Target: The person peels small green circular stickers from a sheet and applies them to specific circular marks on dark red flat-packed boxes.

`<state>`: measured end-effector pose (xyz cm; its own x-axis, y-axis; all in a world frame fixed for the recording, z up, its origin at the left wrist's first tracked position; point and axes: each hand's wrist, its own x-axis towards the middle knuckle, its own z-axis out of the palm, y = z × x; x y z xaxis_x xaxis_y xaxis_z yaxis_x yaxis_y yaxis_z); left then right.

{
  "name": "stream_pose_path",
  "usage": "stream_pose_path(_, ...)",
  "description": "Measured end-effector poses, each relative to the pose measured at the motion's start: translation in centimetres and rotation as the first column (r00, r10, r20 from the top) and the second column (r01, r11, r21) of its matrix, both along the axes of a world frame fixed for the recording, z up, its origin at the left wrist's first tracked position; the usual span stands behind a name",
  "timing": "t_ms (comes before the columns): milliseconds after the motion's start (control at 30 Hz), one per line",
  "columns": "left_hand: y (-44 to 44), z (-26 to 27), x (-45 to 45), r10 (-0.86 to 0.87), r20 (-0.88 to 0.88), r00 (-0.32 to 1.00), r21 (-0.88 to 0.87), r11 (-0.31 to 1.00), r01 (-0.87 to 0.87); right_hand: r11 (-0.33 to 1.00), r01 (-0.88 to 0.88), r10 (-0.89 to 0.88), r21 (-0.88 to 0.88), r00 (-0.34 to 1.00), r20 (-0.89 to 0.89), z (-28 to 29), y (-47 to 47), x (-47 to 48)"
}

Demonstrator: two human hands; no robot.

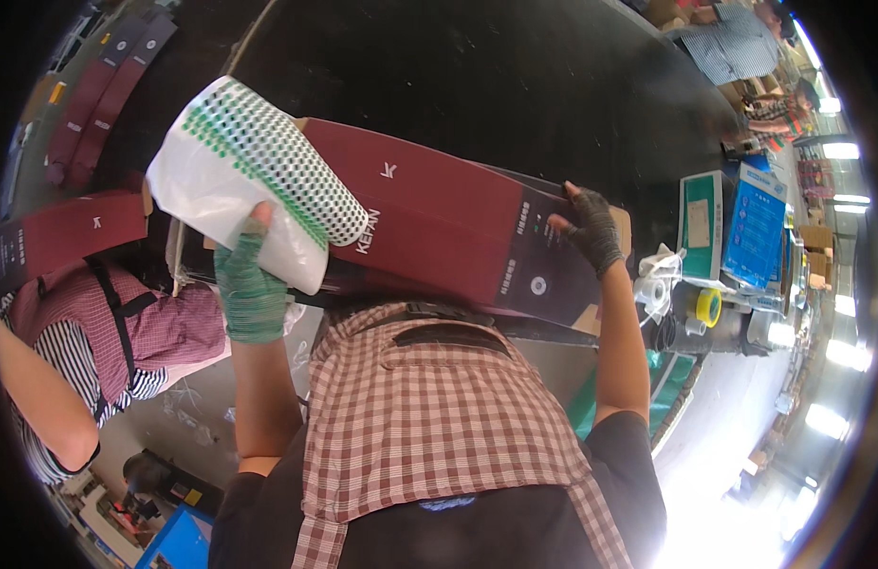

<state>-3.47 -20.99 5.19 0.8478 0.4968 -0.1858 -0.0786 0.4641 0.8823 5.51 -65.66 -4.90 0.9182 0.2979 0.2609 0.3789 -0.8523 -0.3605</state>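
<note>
My left hand [251,291], in a green fingertip-free glove, grips a roll of white plastic film [268,171] with rows of green and dark marks. Its thumb lies on the plain white side; the other fingers are hidden beneath. The roll overlaps the left end of a long maroon and dark carton [417,206], which lies at a slant before me and bears white lettering. My right hand [592,227], in a dark grey glove with bare fingertips, rests at the carton's dark right end. Its thumb and a finger are apart, near the far edge.
A black tabletop [481,85] extends beyond the carton. Right of me are blue boxes [755,224], a green box [700,224] and a yellow tape roll [708,307]. A co-worker [118,327] sits close on my left by another maroon carton [76,235].
</note>
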Motion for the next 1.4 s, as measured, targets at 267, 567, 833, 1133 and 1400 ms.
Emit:
stream_pose_path(267,12.1,2.9,-4.5,0.415,0.130,0.900,0.004,0.908,-0.420,0.960,-0.158,0.261,0.230,0.803,-0.536,2.5,2.9,2.8)
stream_pose_path(567,16.0,4.5,-10.5,0.609,0.144,0.780,0.017,0.786,-0.618,0.884,-0.065,0.338,0.463,0.772,-0.538,7.8,12.9,12.8)
stream_pose_path(833,15.4,4.7,-5.7,0.516,0.159,0.842,-0.052,0.856,-0.514,0.568,-0.002,0.760,0.823,0.384,-0.524,8.2,35.4,11.1)
stream_pose_path(1133,14.3,-0.1,3.4,0.192,0.059,0.980,-0.091,0.978,-0.186,0.790,-0.206,0.486,0.578,0.785,-0.384,0.8,22.2,1.5)
stream_pose_path(1400,3.0,1.3,12.8,-0.305,0.169,0.937,-0.131,0.936,0.328,0.737,0.183,0.192,0.651,0.866,-0.461,-1.0,14.2,-3.2)
